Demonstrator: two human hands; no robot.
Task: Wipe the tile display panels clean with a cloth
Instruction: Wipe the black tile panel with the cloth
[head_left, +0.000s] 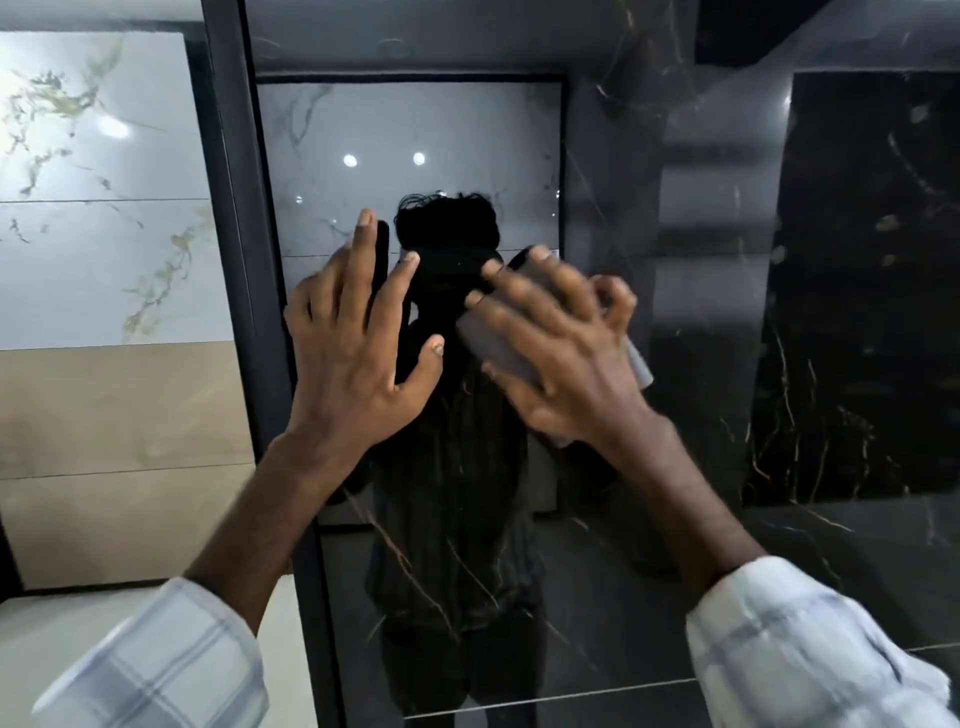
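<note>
A glossy black marble tile panel (701, 364) with thin gold veins fills the middle and right of the view and mirrors the room. My right hand (561, 358) presses a grey cloth (496, 345) flat against it with spread, straight fingers; a corner of the cloth shows past the little finger side. My left hand (363, 343) lies flat on the same panel just to the left, fingers spread and straight, holding nothing. Both hands are about chest-high on the panel.
A dark frame edge (234, 208) runs down the panel's left side. Beyond it stands a white marble panel (98, 182) above a beige tile panel (119, 457). A darker black marble slab (862, 286) stands at the right. A person's reflection shows in the panel.
</note>
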